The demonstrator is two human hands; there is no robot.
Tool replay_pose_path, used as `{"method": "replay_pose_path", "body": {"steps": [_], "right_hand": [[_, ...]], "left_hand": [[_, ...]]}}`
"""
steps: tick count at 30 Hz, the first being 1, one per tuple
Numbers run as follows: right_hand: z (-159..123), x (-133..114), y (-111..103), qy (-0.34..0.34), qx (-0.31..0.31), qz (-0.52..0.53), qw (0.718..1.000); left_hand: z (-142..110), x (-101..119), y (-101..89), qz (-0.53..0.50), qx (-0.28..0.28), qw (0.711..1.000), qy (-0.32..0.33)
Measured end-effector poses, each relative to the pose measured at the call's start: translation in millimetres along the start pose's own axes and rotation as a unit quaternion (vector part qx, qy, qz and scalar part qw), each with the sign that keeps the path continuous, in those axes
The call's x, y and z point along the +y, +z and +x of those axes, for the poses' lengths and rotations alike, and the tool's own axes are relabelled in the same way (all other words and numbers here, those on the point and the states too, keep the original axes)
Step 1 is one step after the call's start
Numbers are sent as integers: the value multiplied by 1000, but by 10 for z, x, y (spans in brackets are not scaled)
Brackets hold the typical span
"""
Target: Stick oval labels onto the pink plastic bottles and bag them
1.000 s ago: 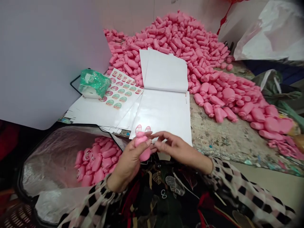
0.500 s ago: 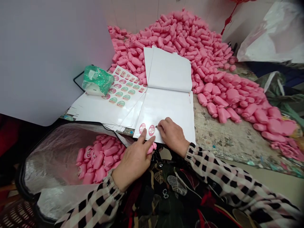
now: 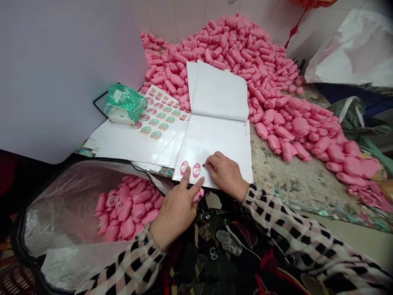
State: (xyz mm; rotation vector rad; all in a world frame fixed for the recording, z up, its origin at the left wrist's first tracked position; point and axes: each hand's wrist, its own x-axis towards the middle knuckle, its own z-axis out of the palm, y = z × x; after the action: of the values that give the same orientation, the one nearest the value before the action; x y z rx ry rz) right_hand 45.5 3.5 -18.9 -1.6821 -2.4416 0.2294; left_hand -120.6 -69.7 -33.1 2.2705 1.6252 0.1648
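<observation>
Lower left: open bag (image 3: 49, 217) containing heaped pink bottles (image 3: 127, 207), too overlapped to count. Lower centre: one bottle (image 3: 199, 194), mostly hidden, held under left hand (image 3: 175, 209), with index finger and thumb spread on white sheet (image 3: 221, 139) by two oval stickers (image 3: 196, 170); right hand (image 3: 226, 174) pinching one dark sliver (image 3: 204, 165), unidentifiable.

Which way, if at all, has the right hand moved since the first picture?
Yes, forward: the right hand was at the near edge of the white sheet and is now farther in over it.
</observation>
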Motion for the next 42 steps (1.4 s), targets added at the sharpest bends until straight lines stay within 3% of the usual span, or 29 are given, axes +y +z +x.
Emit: {"method": "replay_pose_path", "body": {"steps": [24,32,38,42], "right_hand": [[-62,12,71,28,-16,116,993],[-98,-98,162,100,6,162,982],[-2,-124,92,145,-18,153,977],[25,-167,1,96,7,93,991]], "left_hand": [[22,-17,56,-32,11,999,3],[21,-15,70,-39,9,999,6],[18,-15,80,-20,9,1000,3],[17,-10,88,-16,16,1000,5]]}}
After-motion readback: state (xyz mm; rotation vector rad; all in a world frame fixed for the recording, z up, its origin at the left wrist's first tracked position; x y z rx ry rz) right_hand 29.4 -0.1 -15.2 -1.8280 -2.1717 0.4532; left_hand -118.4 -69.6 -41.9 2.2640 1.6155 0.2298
